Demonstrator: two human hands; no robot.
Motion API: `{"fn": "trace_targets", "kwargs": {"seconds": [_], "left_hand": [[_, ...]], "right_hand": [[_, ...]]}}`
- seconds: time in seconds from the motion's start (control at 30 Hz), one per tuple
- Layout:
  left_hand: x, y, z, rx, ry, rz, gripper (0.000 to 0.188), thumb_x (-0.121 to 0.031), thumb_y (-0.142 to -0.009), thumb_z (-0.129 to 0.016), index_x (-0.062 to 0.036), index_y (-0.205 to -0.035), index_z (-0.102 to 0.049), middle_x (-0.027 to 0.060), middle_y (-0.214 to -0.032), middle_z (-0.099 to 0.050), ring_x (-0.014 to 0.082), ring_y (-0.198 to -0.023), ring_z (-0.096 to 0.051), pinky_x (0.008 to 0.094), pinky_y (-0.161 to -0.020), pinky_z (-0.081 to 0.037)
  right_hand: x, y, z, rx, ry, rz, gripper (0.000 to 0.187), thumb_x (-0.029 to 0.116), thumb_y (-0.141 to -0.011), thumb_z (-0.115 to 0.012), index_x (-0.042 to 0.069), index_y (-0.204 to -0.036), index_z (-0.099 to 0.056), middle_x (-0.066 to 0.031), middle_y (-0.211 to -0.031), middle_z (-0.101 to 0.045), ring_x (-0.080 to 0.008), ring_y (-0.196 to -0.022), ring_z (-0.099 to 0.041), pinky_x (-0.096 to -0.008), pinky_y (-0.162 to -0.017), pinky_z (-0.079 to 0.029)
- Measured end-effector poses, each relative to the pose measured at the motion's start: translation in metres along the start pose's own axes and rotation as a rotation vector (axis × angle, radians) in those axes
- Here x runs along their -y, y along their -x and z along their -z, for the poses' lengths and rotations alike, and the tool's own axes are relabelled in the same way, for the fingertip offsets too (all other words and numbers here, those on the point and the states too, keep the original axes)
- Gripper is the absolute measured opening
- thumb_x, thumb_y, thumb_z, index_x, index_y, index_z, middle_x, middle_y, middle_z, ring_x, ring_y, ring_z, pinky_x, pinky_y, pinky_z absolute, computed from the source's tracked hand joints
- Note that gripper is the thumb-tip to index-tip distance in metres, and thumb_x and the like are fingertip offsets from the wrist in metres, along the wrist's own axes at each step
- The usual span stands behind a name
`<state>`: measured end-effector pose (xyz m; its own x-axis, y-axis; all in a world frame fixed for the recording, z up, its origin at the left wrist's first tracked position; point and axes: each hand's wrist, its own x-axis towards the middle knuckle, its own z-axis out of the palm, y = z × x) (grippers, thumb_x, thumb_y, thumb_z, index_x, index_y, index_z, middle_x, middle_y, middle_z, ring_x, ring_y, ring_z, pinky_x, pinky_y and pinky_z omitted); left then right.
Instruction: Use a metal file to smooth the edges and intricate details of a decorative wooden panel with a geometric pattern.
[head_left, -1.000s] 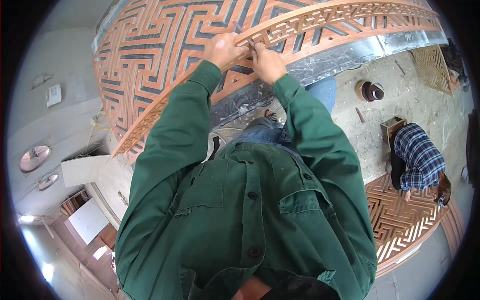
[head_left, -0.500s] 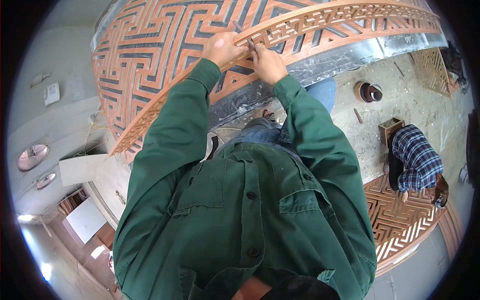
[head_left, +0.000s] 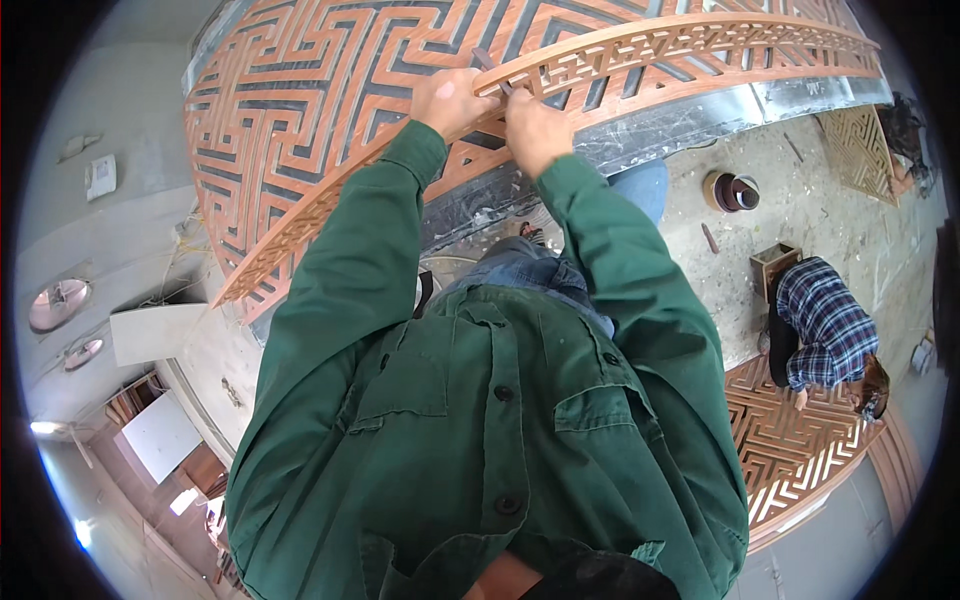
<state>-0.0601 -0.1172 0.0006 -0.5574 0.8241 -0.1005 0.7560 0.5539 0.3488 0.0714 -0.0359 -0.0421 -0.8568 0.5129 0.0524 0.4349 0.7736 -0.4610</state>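
A carved wooden lattice panel (head_left: 590, 68) stands on its edge, running in a curve across a larger flat panel with a maze-like fretwork pattern (head_left: 290, 110). A thin dark stick (head_left: 484, 58) passes through an opening in the standing panel, its far tip showing beyond the upper edge. My right hand (head_left: 538, 130) is closed on the stick's near end. My left hand (head_left: 447, 103) is closed close beside it, thumb on the near side; its other fingers are partly hidden behind the panel, seemingly round the stick.
A dark-edged bench side (head_left: 640, 130) runs before me. On the floor at right lie a roll of brown strip (head_left: 735, 190), a thin tool (head_left: 711, 238) and a wooden box (head_left: 772, 262). A person in a plaid shirt (head_left: 825, 315) crouches over another lattice panel (head_left: 790, 430).
Both hands have shifted slightly to the right, and the right hand has turned a little lower. The stick stays in the panel's opening. The crouching person has barely moved.
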Motion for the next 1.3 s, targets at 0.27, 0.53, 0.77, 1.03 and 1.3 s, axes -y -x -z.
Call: {"fn": "trace_targets", "kwargs": {"seconds": [0.27, 0.53, 0.77, 1.03, 1.3], "left_hand": [[0.02, -0.006, -0.001, 0.003, -0.028, 0.021, 0.036, -0.044, -0.076, -0.074, -0.0124, -0.093, -0.072, 0.0121, -0.082, -0.07, 0.0314, -0.08, -0.067, 0.0451, -0.068, -0.052], [0.013, -0.006, -0.002, 0.027, -0.002, 0.038, 0.034, -0.042, -0.076, -0.074, -0.0133, -0.095, -0.073, 0.0115, -0.083, -0.071, 0.0306, -0.081, -0.067, 0.0447, -0.07, -0.052], [-0.001, -0.001, 0.004, 0.036, -0.033, 0.027, 0.033, -0.039, -0.077, -0.072, -0.0139, -0.097, -0.072, 0.0115, -0.086, -0.071, 0.0309, -0.082, -0.067, 0.0449, -0.07, -0.052], [0.012, -0.003, 0.002, 0.003, -0.025, 0.052, 0.033, -0.039, -0.077, -0.073, -0.0128, -0.096, -0.071, 0.0125, -0.085, -0.07, 0.0322, -0.083, -0.067, 0.0455, -0.072, -0.053], [0.006, -0.004, -0.002, -0.012, -0.004, 0.048, 0.035, -0.04, -0.076, -0.074, -0.0114, -0.095, -0.07, 0.0136, -0.086, -0.07, 0.0329, -0.083, -0.068, 0.0449, -0.072, -0.053]], "right_hand": [[-0.01, 0.051, 0.019, 0.129, -0.292, -0.08, 0.02, 0.012, -0.091, -0.047, 0.001, -0.108, -0.05, -0.0277, -0.082, -0.067, -0.045, -0.076, -0.066, -0.0545, -0.068, -0.053], [-0.012, 0.025, -0.008, 0.037, -0.292, -0.004, 0.017, 0.012, -0.091, -0.048, 0.001, -0.103, -0.051, -0.0273, -0.083, -0.067, -0.0451, -0.078, -0.066, -0.0557, -0.071, -0.052], [0.002, 0.028, 0.009, 0.088, -0.275, -0.188, 0.018, 0.012, -0.091, -0.048, 0.001, -0.104, -0.053, -0.0269, -0.083, -0.067, -0.045, -0.079, -0.066, -0.0553, -0.071, -0.052], [-0.002, 0.046, 0.007, -0.051, -0.458, -0.144, 0.018, 0.019, -0.097, -0.05, 0.004, -0.105, -0.057, -0.0268, -0.084, -0.066, -0.0447, -0.081, -0.064, -0.0567, -0.068, -0.049], [-0.004, 0.006, -0.008, -0.086, -0.386, -0.142, 0.02, 0.022, -0.096, -0.052, 0.003, -0.098, -0.057, -0.0253, -0.082, -0.066, -0.0461, -0.08, -0.064, -0.0552, -0.07, -0.05]]}}
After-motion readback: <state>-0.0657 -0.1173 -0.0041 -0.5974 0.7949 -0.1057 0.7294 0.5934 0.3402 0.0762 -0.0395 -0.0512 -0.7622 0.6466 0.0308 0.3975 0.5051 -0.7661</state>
